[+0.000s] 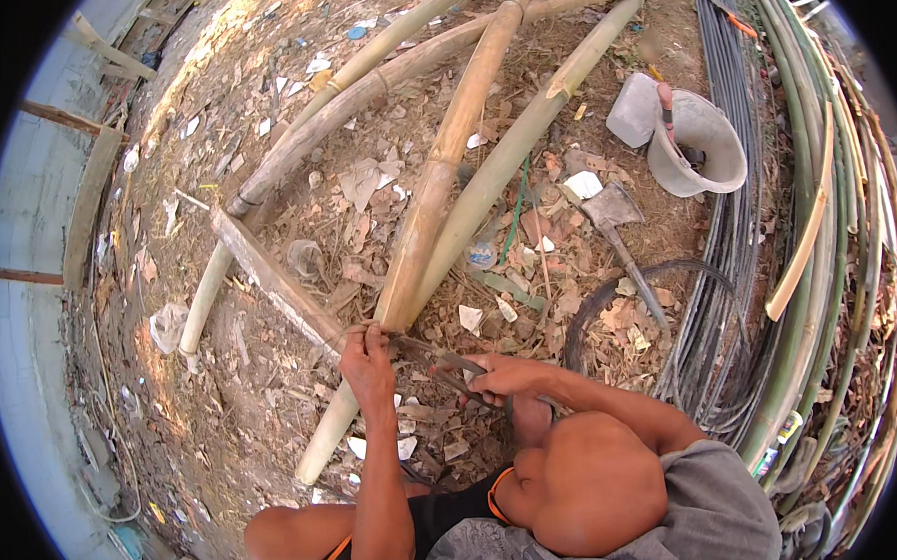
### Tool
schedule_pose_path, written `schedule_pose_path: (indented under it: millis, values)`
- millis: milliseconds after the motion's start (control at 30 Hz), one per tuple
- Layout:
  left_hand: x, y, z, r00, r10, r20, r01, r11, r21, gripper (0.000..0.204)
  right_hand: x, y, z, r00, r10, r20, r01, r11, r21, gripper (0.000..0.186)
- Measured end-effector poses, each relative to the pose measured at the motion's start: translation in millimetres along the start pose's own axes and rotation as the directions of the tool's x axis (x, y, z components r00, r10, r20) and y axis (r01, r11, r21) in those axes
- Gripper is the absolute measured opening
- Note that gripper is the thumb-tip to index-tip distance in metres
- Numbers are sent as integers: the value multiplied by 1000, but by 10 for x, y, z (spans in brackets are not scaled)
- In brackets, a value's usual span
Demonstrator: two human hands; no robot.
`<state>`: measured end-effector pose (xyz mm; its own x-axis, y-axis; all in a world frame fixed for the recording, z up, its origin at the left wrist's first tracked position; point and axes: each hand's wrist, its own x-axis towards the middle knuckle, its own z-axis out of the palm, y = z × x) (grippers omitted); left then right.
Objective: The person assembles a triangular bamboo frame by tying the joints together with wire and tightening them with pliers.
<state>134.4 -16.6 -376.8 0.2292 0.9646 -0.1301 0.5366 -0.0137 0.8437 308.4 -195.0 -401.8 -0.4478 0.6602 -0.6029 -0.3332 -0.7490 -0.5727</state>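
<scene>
My left hand [370,368] pinches thin wire [356,331] where a whitish weathered beam [278,277] meets the lower part of two crossing bamboo poles [435,200], just left of their joint. My right hand [498,378] is closed on the handles of long dark pliers [452,365], whose jaws reach toward that joint beside my left fingers. The pliers' tip and the exact wire wrap are too small to tell. A pale bamboo pole [325,436] runs down-left beneath my left hand. My knees and a bare foot are just below my hands.
More poles [370,93] span the littered ground. A grey bucket [704,169], white jug [629,112] and hoe [627,247] lie at right, beside a wire coil [590,314], long rods [719,48] and piled bamboo [817,244]. A pale wall [35,198] stands at left.
</scene>
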Motion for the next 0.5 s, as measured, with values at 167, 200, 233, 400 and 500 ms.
schedule_pose_path:
  millis: [167, 200, 233, 400, 500]
  values:
    - [237, -253, -98, 965, -244, 96, 262, 883, -389, 28, 10, 339, 39, 988, 58, -141, -112, 904, -412, 76]
    - [241, -244, -82, 961, -263, 81, 274, 885, -376, 28, -61, 365, 12, 984, 53, -173, -147, 790, -595, 77]
    - [272, -148, -42, 960, -264, 90, 278, 908, -313, 24, -139, 367, -1, 978, 50, -204, -189, 635, -749, 78]
    - [221, 340, 116, 977, 0, 214, -57, 964, 259, 13, -452, 410, -62, 937, 21, -348, -57, 994, -95, 77]
    - [2, 176, 157, 831, 269, 488, -508, 723, 468, 13, -640, 308, -262, 754, -203, -624, -189, 844, -503, 72]
